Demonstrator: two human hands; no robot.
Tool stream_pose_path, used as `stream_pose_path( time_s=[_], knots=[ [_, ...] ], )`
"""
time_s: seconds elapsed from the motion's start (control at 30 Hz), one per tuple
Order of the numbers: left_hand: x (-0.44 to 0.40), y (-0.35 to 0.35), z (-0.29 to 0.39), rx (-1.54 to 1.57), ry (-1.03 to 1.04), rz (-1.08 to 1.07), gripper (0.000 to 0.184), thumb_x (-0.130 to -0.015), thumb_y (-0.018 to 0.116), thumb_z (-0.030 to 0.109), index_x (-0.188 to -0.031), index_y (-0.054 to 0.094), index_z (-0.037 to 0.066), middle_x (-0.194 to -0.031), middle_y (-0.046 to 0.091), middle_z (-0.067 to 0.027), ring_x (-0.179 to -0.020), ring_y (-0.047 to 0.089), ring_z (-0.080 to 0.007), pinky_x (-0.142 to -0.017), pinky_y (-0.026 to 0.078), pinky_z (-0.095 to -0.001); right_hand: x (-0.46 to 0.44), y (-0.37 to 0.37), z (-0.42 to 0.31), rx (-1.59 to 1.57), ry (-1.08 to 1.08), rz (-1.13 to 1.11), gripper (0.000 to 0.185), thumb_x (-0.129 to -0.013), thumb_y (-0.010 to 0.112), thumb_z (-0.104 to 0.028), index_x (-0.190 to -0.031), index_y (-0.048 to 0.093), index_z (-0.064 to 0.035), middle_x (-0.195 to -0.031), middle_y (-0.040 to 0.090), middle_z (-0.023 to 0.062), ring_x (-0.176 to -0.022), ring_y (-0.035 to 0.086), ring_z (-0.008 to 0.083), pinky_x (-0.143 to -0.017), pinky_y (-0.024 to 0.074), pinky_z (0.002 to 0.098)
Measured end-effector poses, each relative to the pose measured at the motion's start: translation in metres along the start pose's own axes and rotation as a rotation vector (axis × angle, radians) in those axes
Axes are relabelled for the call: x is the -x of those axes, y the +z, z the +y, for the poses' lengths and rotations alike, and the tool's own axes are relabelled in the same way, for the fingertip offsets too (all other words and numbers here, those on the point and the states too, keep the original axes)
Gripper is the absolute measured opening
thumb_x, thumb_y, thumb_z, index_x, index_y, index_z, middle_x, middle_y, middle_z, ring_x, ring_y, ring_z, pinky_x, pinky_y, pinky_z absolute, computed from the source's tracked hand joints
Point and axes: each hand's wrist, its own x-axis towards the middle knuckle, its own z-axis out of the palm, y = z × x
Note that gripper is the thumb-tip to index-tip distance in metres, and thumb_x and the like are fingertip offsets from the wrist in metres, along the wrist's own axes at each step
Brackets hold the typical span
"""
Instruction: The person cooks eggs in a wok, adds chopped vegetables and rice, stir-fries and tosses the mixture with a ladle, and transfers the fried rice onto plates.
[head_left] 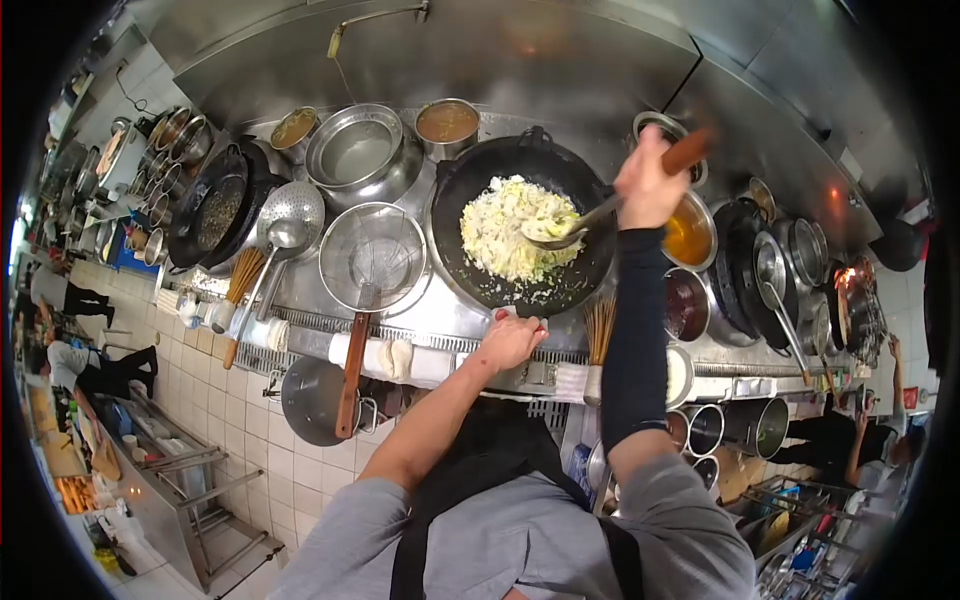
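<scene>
A black wok (455, 200) holds a heap of pale fried rice (515, 225) with green and yellow bits. My left hand (510, 340) is closed at the wok's near edge, on a cloth of which a little white and red shows. My right hand (652, 180), slightly blurred and above a dark sleeve, grips a ladle (600, 212) by its shaft near the wooden end (687, 150). The ladle's bowl rests in the rice on the wok's right side, with some rice in it.
Left of the wok lies a wire strainer (372, 258) with a wooden handle; behind it are a steel pot (355, 150) and a pot of brown liquid (447, 122). A bowl of orange liquid (688, 232) stands right. Bamboo brushes (598, 330) flank the wok's near side. Other people are at both sides.
</scene>
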Motion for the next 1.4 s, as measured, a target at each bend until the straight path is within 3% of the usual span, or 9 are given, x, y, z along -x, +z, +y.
stream_pose_path(
  time_s=[0.1,0.2,0.3,0.7,0.9,1.03,1.13,1.33,1.4],
  knots=[
    [0.005,0.01,-0.001,-0.03,0.017,0.017,0.032,-0.108,0.056,0.032,-0.106,0.066,0.002,-0.106,0.074,-0.0215,-0.106,0.067,-0.0429,-0.096,0.052,-0.0513,0.003,-0.019,0.13,0.11,0.072,-0.205,0.046,-0.104,0.073,-0.024,-0.065,0.051,-0.0116,-0.054,0.046,-0.0025,-0.043,0.043,0.0097,-0.043,0.033,0.0324],
    [0.007,0.026,-0.004,0.025,0.02,0.162,0.026,-0.104,0.063,0.028,-0.103,0.066,0.002,-0.098,0.069,-0.0206,-0.099,0.065,-0.0443,-0.089,0.052,-0.0529,-0.034,-0.009,0.075,-0.01,0.363,-0.274,0.05,-0.103,0.075,-0.025,-0.061,0.05,-0.012,-0.053,0.049,-0.0029,-0.042,0.043,0.0099,-0.043,0.033,0.0312],
    [0.007,0.034,0.004,-0.004,-0.018,0.271,0.024,-0.103,0.066,0.026,-0.107,0.065,0.002,-0.109,0.064,-0.0199,-0.108,0.06,-0.0439,-0.096,0.051,-0.0509,-0.013,-0.029,0.064,0.095,0.002,-0.1,0.052,-0.104,0.074,-0.025,-0.059,0.05,-0.0108,-0.054,0.049,-0.0034,-0.042,0.043,0.0101,-0.044,0.034,0.0308],
    [0.021,-0.01,0.01,-0.26,-0.054,0.224,0.033,-0.101,0.067,0.035,-0.111,0.07,0.004,-0.124,0.061,-0.0142,-0.121,0.053,-0.0373,-0.098,0.048,-0.0545,-0.012,-0.006,0.119,0.092,0.14,-0.311,0.051,-0.106,0.07,-0.03,-0.063,0.055,-0.0071,-0.055,0.051,-0.0016,-0.049,0.048,0.0087,-0.048,0.036,0.0307],
    [0.013,0.004,0.01,-0.325,-0.025,0.26,0.031,-0.106,0.06,0.033,-0.096,0.07,0.005,-0.107,0.063,-0.0134,-0.111,0.054,-0.0365,-0.092,0.049,-0.0498,0.033,0.019,0.09,0.353,-0.5,-0.063,0.044,-0.102,0.074,-0.019,-0.066,0.057,-0.0004,-0.058,0.052,0.0072,-0.055,0.049,0.014,-0.057,0.0416,0.0358],
    [0.023,0.007,0.025,-0.426,-0.055,0.218,0.032,-0.107,0.055,0.032,-0.102,0.072,0.005,-0.11,0.066,-0.0132,-0.115,0.054,-0.0376,-0.099,0.043,-0.0544,0.021,0.02,0.086,-0.051,0.21,-0.109,0.04,-0.104,0.073,-0.019,-0.072,0.051,-0.0117,-0.057,0.047,-0.0028,-0.044,0.045,0.0102,-0.043,0.033,0.0299],
    [0.012,0.005,0.019,-0.352,-0.024,0.128,0.031,-0.108,0.053,0.03,-0.115,0.068,0.005,-0.113,0.07,-0.0133,-0.117,0.057,-0.0365,-0.103,0.041,-0.0553,0.074,0.007,0.027,0.039,-0.075,-0.255,0.042,-0.108,0.066,-0.014,-0.071,0.047,-0.0114,-0.056,0.046,-0.0025,-0.043,0.041,0.0095,-0.043,0.0325,0.029],
    [0.009,0.025,-0.003,-0.166,0.048,0.052,0.033,-0.111,0.047,0.033,-0.126,0.061,0.008,-0.103,0.075,-0.0198,-0.105,0.067,-0.0418,-0.102,0.045,-0.0551,0.043,-0.029,0.053,-0.132,0.261,-0.152,0.044,-0.109,0.064,-0.021,-0.069,0.048,-0.0098,-0.055,0.044,-0.002,-0.046,0.042,0.011,-0.048,0.035,0.0315],
    [0.003,0.019,0.005,-0.067,-0.09,-0.037,0.035,-0.111,0.045,0.035,-0.124,0.061,0.008,-0.099,0.074,-0.0233,-0.098,0.069,-0.0444,-0.102,0.045,-0.0549,0.077,-0.032,0.026,0.122,-0.077,-0.287,0.042,-0.109,0.063,-0.018,-0.07,0.052,-0.0081,-0.056,0.047,-0.0015,-0.048,0.044,0.0096,-0.05,0.0356,0.0302]
  ],
)
